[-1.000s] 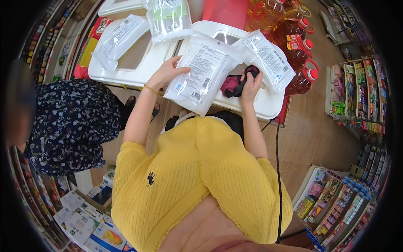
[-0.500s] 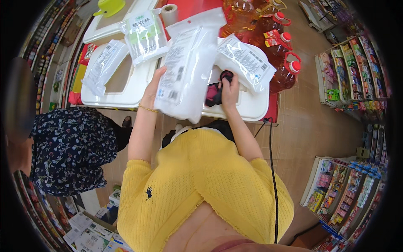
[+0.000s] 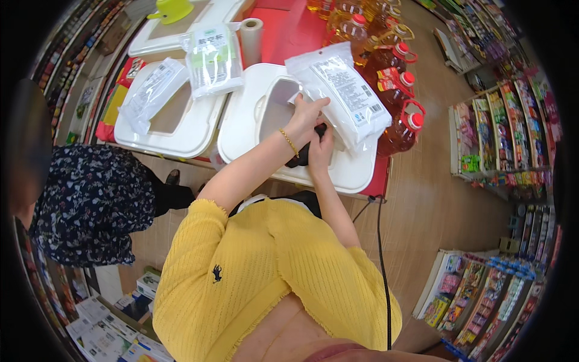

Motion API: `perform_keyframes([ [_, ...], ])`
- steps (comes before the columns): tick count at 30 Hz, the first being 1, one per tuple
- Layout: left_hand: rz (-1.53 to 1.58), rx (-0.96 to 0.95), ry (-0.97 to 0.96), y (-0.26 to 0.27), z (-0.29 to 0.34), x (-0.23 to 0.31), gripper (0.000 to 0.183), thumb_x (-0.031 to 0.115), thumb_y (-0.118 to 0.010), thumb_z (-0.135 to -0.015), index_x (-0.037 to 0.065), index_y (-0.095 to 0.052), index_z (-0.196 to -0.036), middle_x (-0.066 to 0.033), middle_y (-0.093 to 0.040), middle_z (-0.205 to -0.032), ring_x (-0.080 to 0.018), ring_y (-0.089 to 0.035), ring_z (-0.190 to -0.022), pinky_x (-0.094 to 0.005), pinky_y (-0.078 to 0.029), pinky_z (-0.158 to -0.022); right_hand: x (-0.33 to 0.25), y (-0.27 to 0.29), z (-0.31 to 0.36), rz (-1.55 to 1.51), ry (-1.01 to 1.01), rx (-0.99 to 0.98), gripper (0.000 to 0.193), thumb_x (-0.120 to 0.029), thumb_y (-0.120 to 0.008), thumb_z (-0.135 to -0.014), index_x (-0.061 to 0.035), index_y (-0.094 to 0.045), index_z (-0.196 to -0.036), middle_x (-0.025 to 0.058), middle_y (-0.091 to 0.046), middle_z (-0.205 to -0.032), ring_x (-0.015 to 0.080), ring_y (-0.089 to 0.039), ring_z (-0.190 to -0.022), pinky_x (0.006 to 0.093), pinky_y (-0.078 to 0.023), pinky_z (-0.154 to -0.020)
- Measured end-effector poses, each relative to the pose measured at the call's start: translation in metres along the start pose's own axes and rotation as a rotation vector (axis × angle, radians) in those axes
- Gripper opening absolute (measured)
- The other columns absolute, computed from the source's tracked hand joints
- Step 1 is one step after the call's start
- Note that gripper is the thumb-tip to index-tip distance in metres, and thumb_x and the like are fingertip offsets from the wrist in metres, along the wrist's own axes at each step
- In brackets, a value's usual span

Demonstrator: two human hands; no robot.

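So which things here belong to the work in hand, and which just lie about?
Likely in use: white package by left hand; dark item in right hand; perhaps packages further left.

Likely lying about: red-capped bottles; upright roll; yellow-green container.

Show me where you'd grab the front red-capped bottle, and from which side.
I'd put fingers through the red loop handle behind its cap; the bottle body looks broad, so the loop probably grips better. Coming from the right, over the floor, seems easiest: a white packet lies close on its left and another bottle stands behind.
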State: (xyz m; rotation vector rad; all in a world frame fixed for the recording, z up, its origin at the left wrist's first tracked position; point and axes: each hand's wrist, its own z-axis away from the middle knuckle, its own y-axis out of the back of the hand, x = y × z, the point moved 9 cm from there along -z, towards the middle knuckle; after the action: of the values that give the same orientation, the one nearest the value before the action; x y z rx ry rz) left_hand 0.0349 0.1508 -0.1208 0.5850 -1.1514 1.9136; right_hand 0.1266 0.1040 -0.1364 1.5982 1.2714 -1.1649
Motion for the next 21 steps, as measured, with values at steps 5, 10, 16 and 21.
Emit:
perform_keyframes([
  [5,-0.350,0.313,-0.473,0.074,-0.003,0.062,0.094,0.023,-0.073,-0.076,0.003,-0.014,-0.147,-0.0134,-0.040,-0.120,-0.0232,-0.044,-0.102,-0.0356,-0.040,-0.091,0.023,-0.001,0.001,-0.099,-0.166,-0.038,0.025,-0.002,-0.052,-0.088,0.0007,-0.050,-0.113,0.0061,-0.055,-0.080,0.0117,-0.052,-0.063,0.0250,-0.045,-0.058],
  [10,-0.829,0.862,-0.921,0.189,0.001,0.162,0.090,0.026,-0.076,-0.071,-0.001,-0.026,-0.141,-0.0236,-0.035,-0.131,-0.0371,-0.033,-0.121,-0.0485,-0.028,-0.103,0.020,-0.006,0.000,-0.054,-0.114,-0.083,0.027,-0.002,-0.051,-0.089,0.0016,-0.048,-0.115,0.0068,-0.055,-0.083,0.0102,-0.050,-0.063,0.0234,-0.044,-0.058],
  [16,-0.857,0.910,-0.637,0.252,-0.010,0.190,0.093,0.031,-0.079,-0.069,-0.004,-0.028,-0.139,-0.0259,-0.037,-0.134,-0.0373,-0.034,-0.126,-0.0470,-0.030,-0.105,0.010,-0.008,0.001,0.009,-0.063,-0.090,0.029,-0.005,-0.051,-0.091,0.0013,-0.047,-0.119,0.0074,-0.055,-0.084,0.0101,-0.051,-0.066,0.0234,-0.045,-0.061],
  [21,-0.746,0.586,-0.513,0.273,-0.039,0.171,0.082,0.037,-0.077,-0.074,-0.003,-0.039,-0.134,-0.0196,-0.049,-0.130,-0.0266,-0.051,-0.118,-0.0405,-0.044,-0.095,0.008,-0.011,0.003,0.009,-0.028,-0.124,0.035,-0.010,-0.049,-0.091,0.0018,-0.046,-0.125,0.0109,-0.054,-0.098,0.0143,-0.053,-0.079,0.0271,-0.046,-0.071],
])
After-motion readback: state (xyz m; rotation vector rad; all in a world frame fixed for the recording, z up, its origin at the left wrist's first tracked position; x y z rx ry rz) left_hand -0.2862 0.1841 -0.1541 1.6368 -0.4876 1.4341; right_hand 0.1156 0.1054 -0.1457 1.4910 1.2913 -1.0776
